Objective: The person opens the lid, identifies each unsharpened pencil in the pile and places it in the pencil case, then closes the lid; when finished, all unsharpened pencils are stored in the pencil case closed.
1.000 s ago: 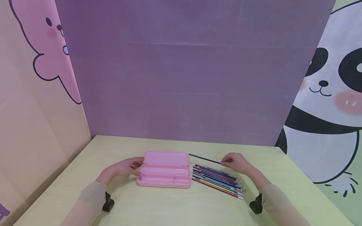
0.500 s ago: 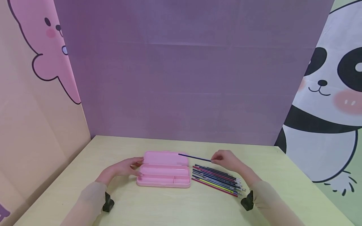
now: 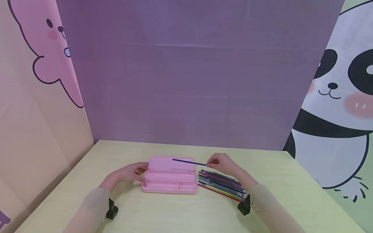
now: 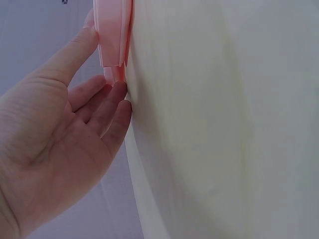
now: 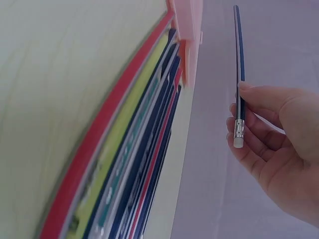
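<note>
A pink pencil case [image 3: 170, 192] lies open on the table, its lid [image 3: 158, 164] folded back on the far side. My left hand [image 3: 130, 172] rests against the case's left end, thumb at the tray and fingers by the lid; in the left wrist view these fingers [image 4: 115, 122] are loosely bent. My right hand [image 3: 222, 162] pinches a dark blue striped pencil [image 3: 189, 161] near its eraser end. That pencil's other end hangs over the lid. In the right wrist view the white eraser [image 5: 239, 142] and metal ferrule show below the thumb.
Several pencils [image 3: 221, 184], mostly dark blue with some red and a yellow one, lie side by side right of the case. My right forearm covers their eraser ends. The tray has a long compartment and smaller front ones. A purple backdrop [image 3: 186, 81] stands behind the table [image 3: 163, 213].
My right hand has moved left with the pencil, carrying its front end from beside the case to over the lid. The left hand stays at the case.
</note>
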